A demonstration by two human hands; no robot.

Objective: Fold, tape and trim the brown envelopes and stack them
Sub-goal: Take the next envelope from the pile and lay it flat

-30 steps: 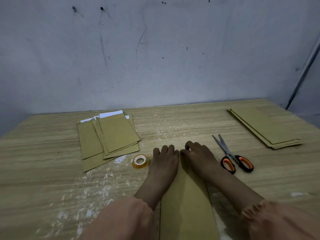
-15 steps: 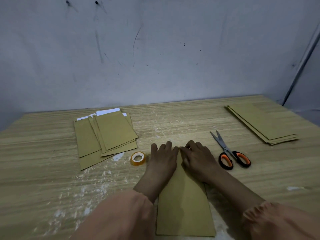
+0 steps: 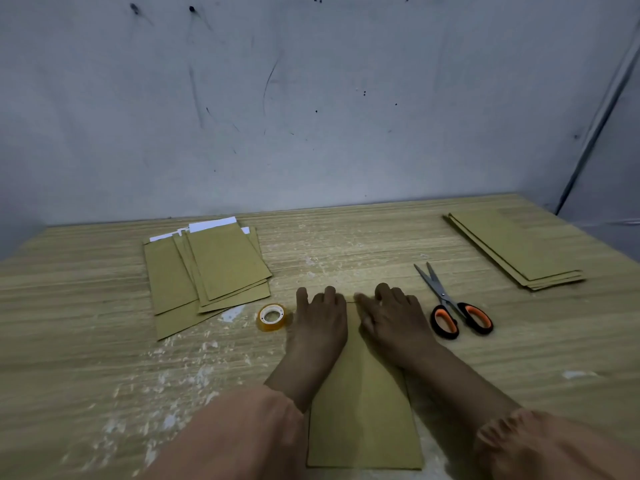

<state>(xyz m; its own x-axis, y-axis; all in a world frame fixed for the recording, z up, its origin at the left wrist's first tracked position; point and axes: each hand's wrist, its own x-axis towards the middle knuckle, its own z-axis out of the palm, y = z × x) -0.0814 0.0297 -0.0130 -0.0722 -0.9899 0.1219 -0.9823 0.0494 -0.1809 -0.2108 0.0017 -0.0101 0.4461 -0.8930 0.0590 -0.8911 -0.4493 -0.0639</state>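
Note:
A brown envelope point(image 3: 362, 410) lies lengthwise on the wooden table point(image 3: 86, 341) in front of me. My left hand point(image 3: 320, 318) lies flat on its far left corner, fingers straight, pressing it down. My right hand point(image 3: 391, 315) presses on its far right corner, fingers slightly bent over the far edge. A roll of clear tape point(image 3: 272, 317) sits just left of my left hand. Orange-handled scissors point(image 3: 452, 306) lie just right of my right hand, blades a little apart. The envelope's far edge is hidden under my hands.
A loose pile of brown envelopes point(image 3: 214, 271) with white paper showing at their far ends lies at the back left. A neat stack of brown envelopes point(image 3: 516, 251) lies at the back right. A grey wall point(image 3: 311, 98) stands behind the table. White flecks mark the wood.
My hands stay pressed on the envelope's far end. The view has shifted slightly, so more of the envelope's near end shows. Nothing else has moved.

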